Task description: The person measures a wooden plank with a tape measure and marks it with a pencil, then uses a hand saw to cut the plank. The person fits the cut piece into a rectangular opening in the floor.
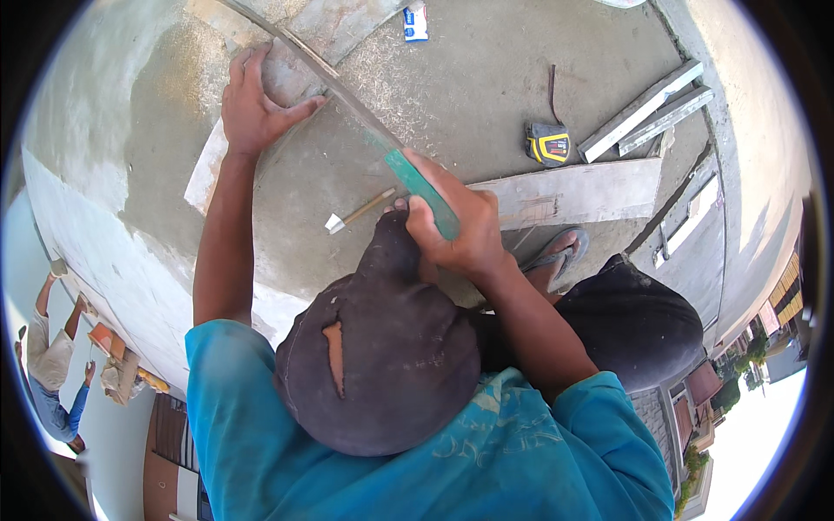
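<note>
Saw in right hand crosses board edge.

The person is wearing a bright turquoise short-sleeved T-shirt with a faint pale print fading across the chest, and dusty dark charcoal trousers that are fraying open in a small tear over one knee. A grey rubber flip-flop sandal is showing on one foot.

Concrete slab, sawdust, tape measure, pencil, planks
</note>
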### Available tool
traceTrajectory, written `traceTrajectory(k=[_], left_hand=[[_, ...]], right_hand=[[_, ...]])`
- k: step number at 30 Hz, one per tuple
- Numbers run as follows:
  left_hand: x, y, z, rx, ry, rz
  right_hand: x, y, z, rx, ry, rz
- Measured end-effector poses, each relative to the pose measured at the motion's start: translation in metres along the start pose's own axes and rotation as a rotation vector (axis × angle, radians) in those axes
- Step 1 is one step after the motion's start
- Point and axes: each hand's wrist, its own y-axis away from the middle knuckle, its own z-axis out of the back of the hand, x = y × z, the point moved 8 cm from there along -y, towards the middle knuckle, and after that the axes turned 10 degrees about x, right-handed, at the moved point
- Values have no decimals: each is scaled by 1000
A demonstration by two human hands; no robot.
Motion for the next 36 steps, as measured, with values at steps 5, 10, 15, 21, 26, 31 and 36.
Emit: traceTrajectory(k=[5,10,15,21,26,31,36], left_hand=[[-6,-1,3,-3,-8,-6],[-3,-3,-2,57,37,16],[-4,1,3,23,7,1],[-3,-3,-1,-5,-10,-39],[-1,1,3,-21,-35,-24],[-6,-3,-1,-9,-3,-58],[-3,2,-1,-2,2,-49]], right_hand=[[-8,52,15,-81,-34,48],[-3,-48,-11,42,1,-29],[-1,59,24,-37,11,65],[-8,-43,-7,19,-19,-2],[-5,53,18,-39,93,107],[-19,15,7,23,-74,-54],[-11,-9,-2,16,-43,-8]])
